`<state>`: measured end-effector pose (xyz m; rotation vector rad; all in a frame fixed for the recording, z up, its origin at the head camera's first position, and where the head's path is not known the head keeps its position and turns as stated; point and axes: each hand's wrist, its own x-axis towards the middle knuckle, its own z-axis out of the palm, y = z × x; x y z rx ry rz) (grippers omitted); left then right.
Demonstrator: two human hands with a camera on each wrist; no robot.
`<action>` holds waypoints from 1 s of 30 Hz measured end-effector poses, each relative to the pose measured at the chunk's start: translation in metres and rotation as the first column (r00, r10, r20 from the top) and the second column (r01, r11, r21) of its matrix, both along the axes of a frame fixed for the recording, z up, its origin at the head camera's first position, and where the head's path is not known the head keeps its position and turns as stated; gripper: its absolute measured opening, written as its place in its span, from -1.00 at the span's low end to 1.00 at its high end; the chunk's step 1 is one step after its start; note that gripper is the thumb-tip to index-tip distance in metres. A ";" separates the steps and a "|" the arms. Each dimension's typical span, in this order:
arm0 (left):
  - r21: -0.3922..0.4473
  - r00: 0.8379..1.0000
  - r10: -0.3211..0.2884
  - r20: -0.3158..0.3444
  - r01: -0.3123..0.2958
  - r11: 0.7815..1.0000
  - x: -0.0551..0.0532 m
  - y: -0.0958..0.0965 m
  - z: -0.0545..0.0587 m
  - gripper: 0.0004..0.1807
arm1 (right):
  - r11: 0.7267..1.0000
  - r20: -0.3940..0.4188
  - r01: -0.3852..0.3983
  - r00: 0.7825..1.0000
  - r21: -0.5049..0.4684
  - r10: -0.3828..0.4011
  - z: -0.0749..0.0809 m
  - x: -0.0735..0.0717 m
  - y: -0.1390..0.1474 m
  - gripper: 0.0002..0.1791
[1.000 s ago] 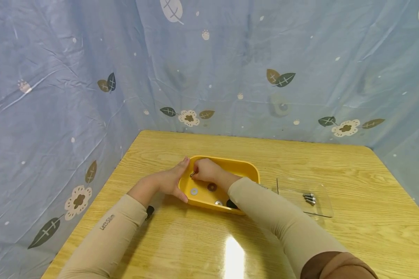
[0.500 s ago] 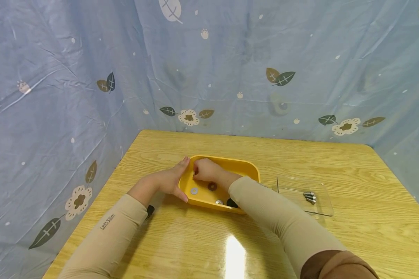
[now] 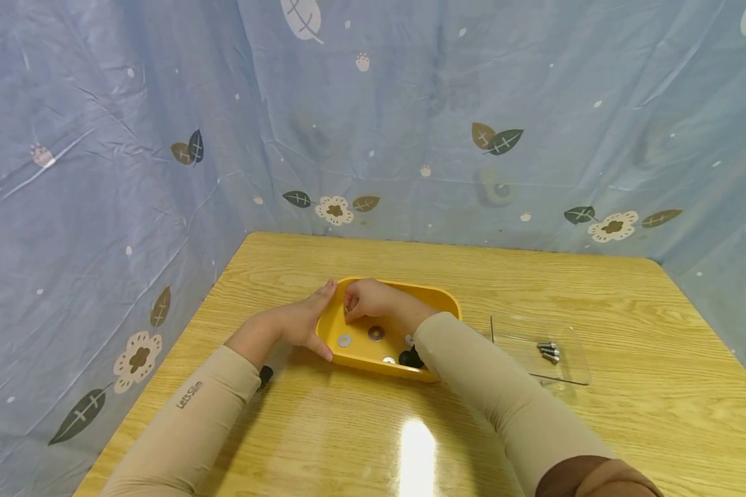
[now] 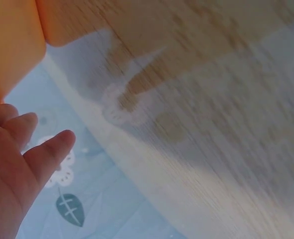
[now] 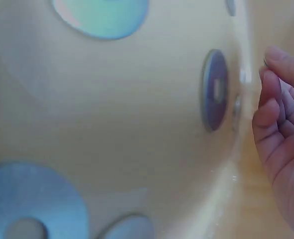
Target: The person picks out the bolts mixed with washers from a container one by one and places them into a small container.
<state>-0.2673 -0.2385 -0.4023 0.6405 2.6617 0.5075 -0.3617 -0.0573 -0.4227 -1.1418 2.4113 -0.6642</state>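
Note:
My left hand (image 3: pixel 298 323) rests against the left end of the yellow bin (image 3: pixel 410 284), thumb at the front corner and straight fingers along the far corner. In the left wrist view its fingers look spread beside the bin's orange-toned wall (image 4: pixel 12 50). Inside the bin's left part, my right hand (image 3: pixel 368 301) pinches a tiny metal piece between thumb and forefinger; only a thin edge shows, so its kind is hard to tell. Around it on the bin floor lie a grey washer (image 3: pixel 345 341), a darker washer (image 3: pixel 376 334) and another washer (image 3: pixel 389 360).
A clear plastic tray (image 3: pixel 575 369) holding several bolts (image 3: pixel 548 351) stands on the wooden table (image 3: pixel 646 331) to the right of the bin. A blue patterned curtain (image 3: pixel 410 90) hangs behind and to the left. My right forearm crosses the bin's front right side.
My right hand has turned slightly inside the bin, and its wrist has shifted, revealing a washer near it. The metal piece at its fingertips is less visible. The left hand keeps its place.

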 end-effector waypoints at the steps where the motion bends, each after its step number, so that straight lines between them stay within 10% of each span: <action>1: -0.001 1.000 0.000 -0.001 0.000 1.000 0.000 0.000 0.000 0.49 | 1.000 0.023 0.003 1.000 -0.005 -0.002 0.002 0.000 0.001 -0.80; 10: -0.003 1.000 0.009 0.019 -0.009 1.000 0.001 0.002 0.002 0.50 | 0.983 0.164 0.083 0.985 -0.165 -0.055 0.029 0.003 0.013 -0.83; 30: 0.011 1.000 0.011 0.013 -0.011 1.000 0.001 0.004 0.003 0.50 | 0.974 0.165 0.079 0.985 -0.212 -0.044 0.069 0.009 0.061 -0.84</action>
